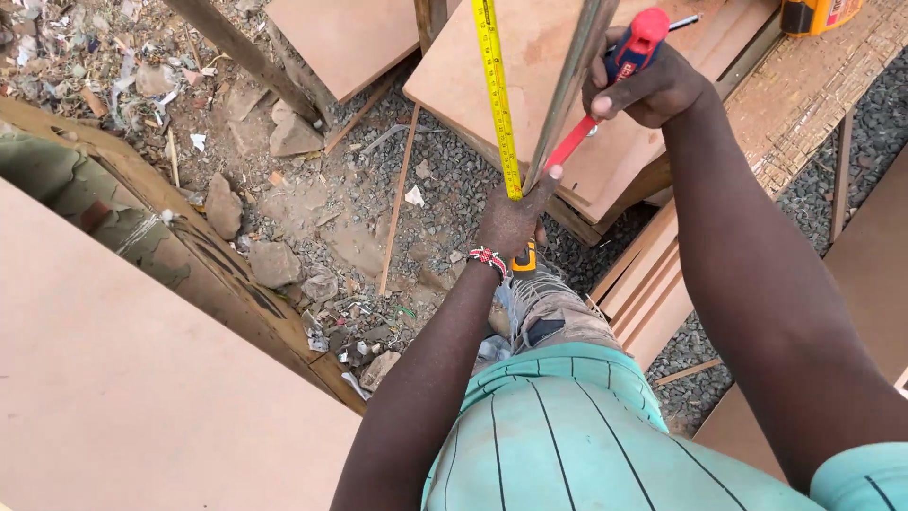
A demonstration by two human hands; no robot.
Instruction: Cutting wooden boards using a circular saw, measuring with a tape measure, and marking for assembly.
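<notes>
My left hand [513, 220] grips a tape measure body low against a thin wooden strip [567, 90], with the yellow tape blade [496, 95] running up alongside the strip. A beaded band sits on that wrist. My right hand [646, 87] is closed on a red utility knife [615, 80], its red blade end pressed against the strip just above my left thumb. The strip stands nearly upright between both hands.
Brown boards [624, 142] lie stacked on gravel ahead. A large brown sheet [123, 397] fills the lower left over a wooden frame. Stones and scrap litter the ground at left. A yellow tool [818, 14] rests at top right on a woven mat.
</notes>
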